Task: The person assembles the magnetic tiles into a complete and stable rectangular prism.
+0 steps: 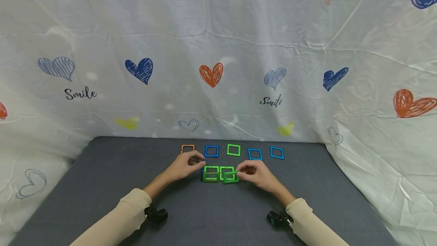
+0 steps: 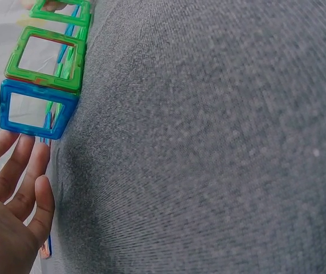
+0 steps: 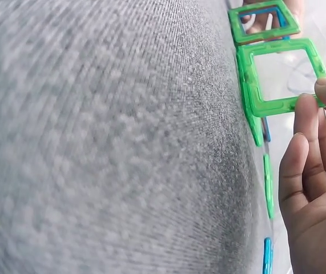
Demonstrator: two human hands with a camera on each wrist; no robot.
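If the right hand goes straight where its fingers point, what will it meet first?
Probably the box, just past the green tile that the right hand already pinches; depth is unclear.

Soft, diffuse light; faint shadows

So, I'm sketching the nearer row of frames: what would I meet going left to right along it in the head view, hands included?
Left hand → box-like block of green and blue square plastic frames → tilted green square plastic frame → right hand, which pinches that tilted frame.
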